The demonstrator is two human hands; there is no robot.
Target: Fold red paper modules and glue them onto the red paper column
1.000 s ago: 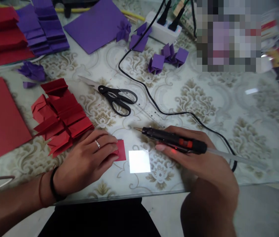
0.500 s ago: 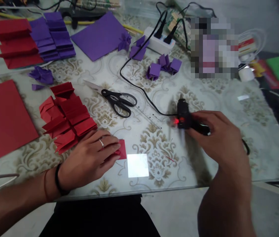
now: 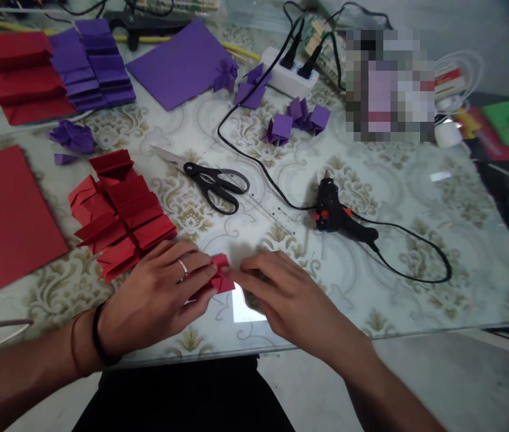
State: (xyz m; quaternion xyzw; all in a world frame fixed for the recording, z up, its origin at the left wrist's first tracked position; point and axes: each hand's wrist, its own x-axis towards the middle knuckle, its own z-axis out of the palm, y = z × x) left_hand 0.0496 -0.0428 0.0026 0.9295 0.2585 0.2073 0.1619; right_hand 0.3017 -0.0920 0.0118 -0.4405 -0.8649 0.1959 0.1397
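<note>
A small folded piece of red paper (image 3: 224, 282) lies at the front of the table, partly hidden under my left hand (image 3: 159, 294). My left hand is closed on it, fingers bent over its left side. From the right, my right hand (image 3: 288, 291) touches the paper's edge with a fingertip; its other fingers are loosely bent and grip nothing that I can see. Farther right, a black glue gun (image 3: 338, 210) rests on its side, free of both hands. Behind my left hand sit several red folded paper pieces (image 3: 123, 210).
Black-handled scissors (image 3: 213, 183) lie mid-table. Flat red paper (image 3: 6, 222) is at the left, purple sheets (image 3: 177, 66) at the back. Purple folded pieces (image 3: 280, 129) stand near a white power strip (image 3: 288, 72). The glue gun's cord (image 3: 259, 162) crosses the table.
My right hand has let go of the glue gun, leaving it on the table, and moved left to the red paper. My left hand has stayed on the paper.
</note>
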